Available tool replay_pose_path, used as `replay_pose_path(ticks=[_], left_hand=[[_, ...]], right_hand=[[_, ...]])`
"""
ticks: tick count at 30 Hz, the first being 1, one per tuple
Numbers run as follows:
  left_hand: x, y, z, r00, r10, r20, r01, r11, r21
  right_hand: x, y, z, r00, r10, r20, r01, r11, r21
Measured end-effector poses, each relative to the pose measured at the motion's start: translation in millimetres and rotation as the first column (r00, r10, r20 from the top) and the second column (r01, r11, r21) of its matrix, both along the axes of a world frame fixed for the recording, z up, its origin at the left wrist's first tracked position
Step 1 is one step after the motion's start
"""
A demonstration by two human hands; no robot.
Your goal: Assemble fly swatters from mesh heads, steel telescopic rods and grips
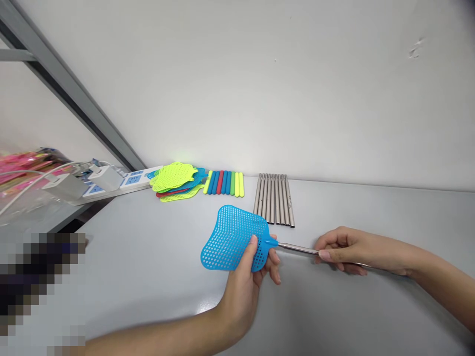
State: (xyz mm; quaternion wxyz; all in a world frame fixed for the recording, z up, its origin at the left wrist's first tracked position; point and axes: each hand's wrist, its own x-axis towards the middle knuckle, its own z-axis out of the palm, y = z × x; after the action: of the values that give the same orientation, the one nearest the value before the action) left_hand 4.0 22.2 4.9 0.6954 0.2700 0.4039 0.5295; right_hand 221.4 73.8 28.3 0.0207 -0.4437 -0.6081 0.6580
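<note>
A blue mesh fly swatter head (233,240) is pinched in my left hand (247,277), thumb on top and fingers beneath. From its socket a thin metal rod (299,248) runs to the right. My right hand (345,249) is closed around this rod, which continues under the wrist. Behind the blue head lie several metal tubes (274,198) side by side. Left of them is a row of coloured handle grips (223,183) in yellow, blue, red and green. Farther left, more swatter heads (174,178) are piled up, a yellow one on top.
A white power strip (133,180) with plugged-in chargers (106,178) and cables runs along the table's left edge. Pink items in clear plastic (25,168) lie beyond it. A white wall (282,89) closes off the back of the grey table (156,252).
</note>
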Motion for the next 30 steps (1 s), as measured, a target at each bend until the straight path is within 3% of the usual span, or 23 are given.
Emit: replay_pose_path(ticks=[14, 30], left_hand=[[0, 0, 0.6, 1.000, -0.004, -0.010, 0.004, 1.000, 0.000], [-3, 1, -0.6, 0.995, -0.053, 0.088, 0.051, 0.998, 0.033]], right_hand=[[3, 4, -4, 1.000, 0.003, -0.029, -0.003, 1.000, -0.003], [-8, -3, 0, 0.998, -0.061, -0.002, 0.061, 0.998, -0.011]])
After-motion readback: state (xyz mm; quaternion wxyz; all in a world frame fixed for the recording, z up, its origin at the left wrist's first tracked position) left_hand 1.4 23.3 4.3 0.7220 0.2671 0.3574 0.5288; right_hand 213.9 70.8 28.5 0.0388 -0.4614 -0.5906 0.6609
